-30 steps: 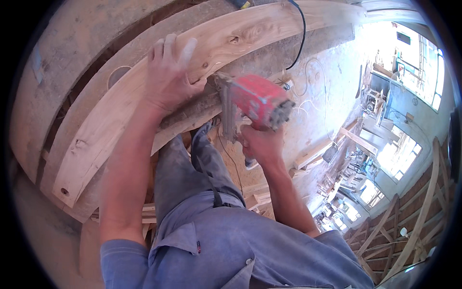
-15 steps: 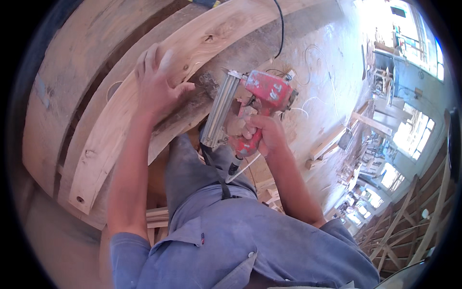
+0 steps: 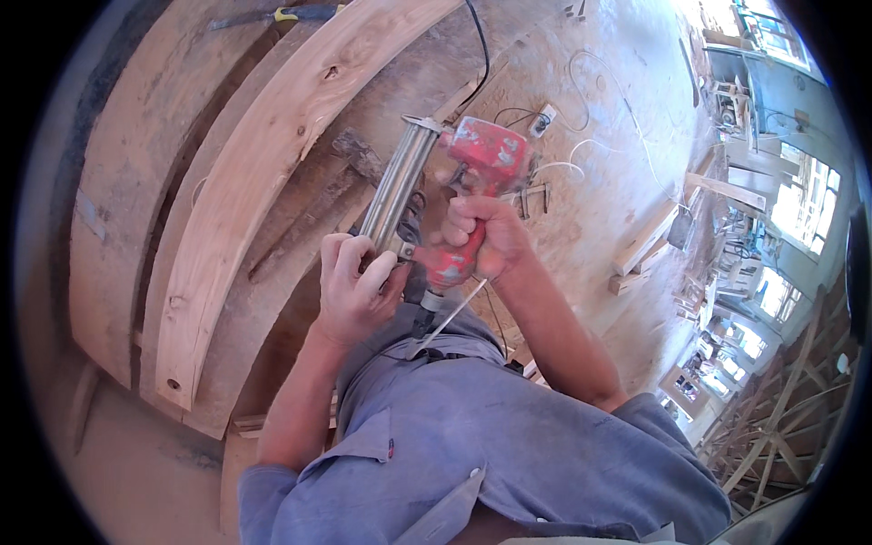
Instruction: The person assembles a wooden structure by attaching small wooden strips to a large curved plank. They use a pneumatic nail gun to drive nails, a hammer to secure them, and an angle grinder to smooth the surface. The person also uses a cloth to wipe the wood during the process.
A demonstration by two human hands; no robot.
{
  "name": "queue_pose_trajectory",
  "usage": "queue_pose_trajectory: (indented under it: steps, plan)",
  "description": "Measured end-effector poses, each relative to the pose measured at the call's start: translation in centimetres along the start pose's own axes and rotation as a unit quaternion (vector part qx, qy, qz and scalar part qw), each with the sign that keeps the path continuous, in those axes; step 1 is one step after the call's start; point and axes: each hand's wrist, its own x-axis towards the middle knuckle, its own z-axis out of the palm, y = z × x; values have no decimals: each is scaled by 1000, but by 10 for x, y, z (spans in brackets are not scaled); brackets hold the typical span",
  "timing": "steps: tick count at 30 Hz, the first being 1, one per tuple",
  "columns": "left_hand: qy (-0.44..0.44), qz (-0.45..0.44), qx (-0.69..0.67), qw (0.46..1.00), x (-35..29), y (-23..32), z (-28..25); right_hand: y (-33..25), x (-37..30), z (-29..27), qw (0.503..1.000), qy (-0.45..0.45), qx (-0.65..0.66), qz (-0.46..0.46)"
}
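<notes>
In the middle of the view, just above the person's lap, a red nail gun point(image 3: 481, 163) is held off the wood between both hands; the right hand point(image 3: 486, 238) is clenched around its red grip, knuckles toward the camera, with the body of the tool rising above the fist; the left hand point(image 3: 354, 286) sits just beside it on the left, fingers curled onto the lower end of the long silver magazine point(image 3: 398, 186), which runs up and away from the hands at a slant; the two hands are close together, nearly touching at the base of the tool; a hose or cord point(image 3: 445, 320) leaves the bottom of the grip and drops toward the blue shirt point(image 3: 490, 436). To the left of the hands lies a pale wooden beam point(image 3: 263, 173), bent into a curve by the lens, with a dark knot near its upper end and a hole near its lower end; it rests on a wider, rougher timber surface point(image 3: 118, 182), and the nail gun is apart from both; a black cable point(image 3: 481, 45) runs down over the sawdust-covered floor point(image 3: 618, 118) above the tool, and white cords point(image 3: 590, 145) lie loose on the floor to its right; further right, wooden frames point(image 3: 772, 436) and bright windows point(image 3: 799, 200) stand well apart from the hands.
</notes>
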Motion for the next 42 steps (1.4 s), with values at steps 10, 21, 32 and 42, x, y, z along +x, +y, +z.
queue_pose_trajectory:
  steps: [10, 21, 32, 42]
  plan:
    - [85, -57, 123, 987, -24, 43, -20, 14, 6, -11, 996, -64, 48, 49]
    - [165, -241, 62, 954, -101, 92, -57, -18, 6, -5, 998, -2, -70, 0]
    - [396, -431, 117, 802, -137, -203, -236, 94, 25, 125, 872, 159, -420, -192]
    - [354, -352, 325, 803, -121, -446, -350, 157, 46, 139, 761, 193, -606, -125]
